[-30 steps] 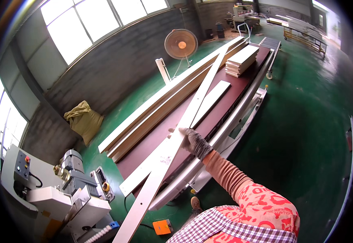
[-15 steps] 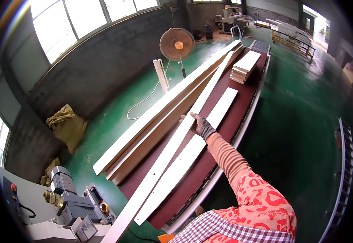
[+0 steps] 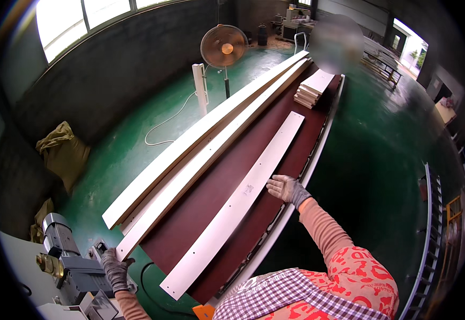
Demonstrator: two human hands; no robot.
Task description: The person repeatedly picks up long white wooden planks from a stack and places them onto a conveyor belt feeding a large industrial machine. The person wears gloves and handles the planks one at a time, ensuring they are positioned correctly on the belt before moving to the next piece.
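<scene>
My left hand [image 3: 116, 271], in a grey glove, is at the near end of a long white board [image 3: 189, 173], its thumb and fingers around that end. This board lies along the stack of long white boards [image 3: 152, 173] on the left side of a dark red belt surface [image 3: 205, 197]. My right hand [image 3: 288, 190], in a glove with the fingertips bare, is open with fingers stretched out. It is over the belt, just right of a second white board [image 3: 243, 194] with small holes, which lies alone there. The right hand holds nothing.
A short stack of white pieces [image 3: 313, 89] sits at the belt's far end. Left of the belt stand a fan [image 3: 225, 47] and a white post [image 3: 200, 88] with a cable. Machinery with a grey motor [image 3: 59, 234] is at lower left. A metal roller rack [image 3: 427, 240] is at right.
The long board that my right hand held has moved left onto the stack. My right hand has let go and moved right and nearer. My left hand has come into view at the board's near end.
</scene>
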